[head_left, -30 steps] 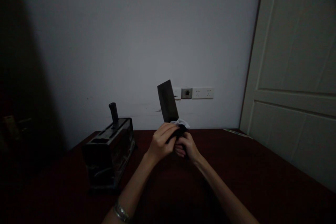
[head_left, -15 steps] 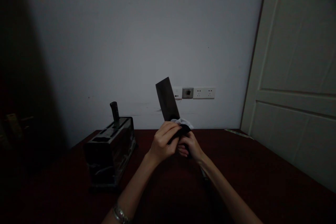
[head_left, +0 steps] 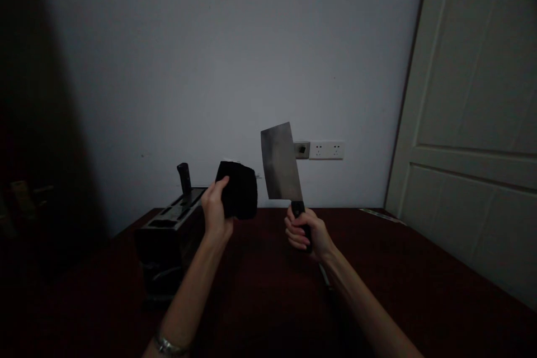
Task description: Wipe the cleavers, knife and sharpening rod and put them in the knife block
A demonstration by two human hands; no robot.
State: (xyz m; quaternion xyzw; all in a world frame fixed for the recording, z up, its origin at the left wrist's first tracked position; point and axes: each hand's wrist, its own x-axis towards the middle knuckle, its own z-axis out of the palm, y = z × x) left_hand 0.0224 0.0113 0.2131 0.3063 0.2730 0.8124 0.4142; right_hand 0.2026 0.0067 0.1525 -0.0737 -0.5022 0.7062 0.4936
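My right hand (head_left: 305,230) is wrapped round the black handle of a cleaver (head_left: 280,163). Its broad metal blade points up, leaning slightly left, with one flat face toward me. To the left, my left hand (head_left: 216,204) grips a black cloth (head_left: 240,190) by its left side, thumb on the near face. The cloth is spread roughly square and hangs apart from the blade. Behind my left hand stands a knife block (head_left: 168,235) with slots on top, and one black-handled knife (head_left: 183,178) sticks up from it.
The dark red tabletop (head_left: 268,285) reaches back to a pale wall with a switch and sockets (head_left: 327,150). A thin flat strip (head_left: 382,215) lies at the back right edge. Under my right forearm a narrow object (head_left: 325,277) is mostly hidden. A white door (head_left: 470,123) stands at right.
My left hand has drawn the cloth off the cleaver and moved left, where the cloth is now spread out. The cleaver has turned more upright, its flat face toward me.
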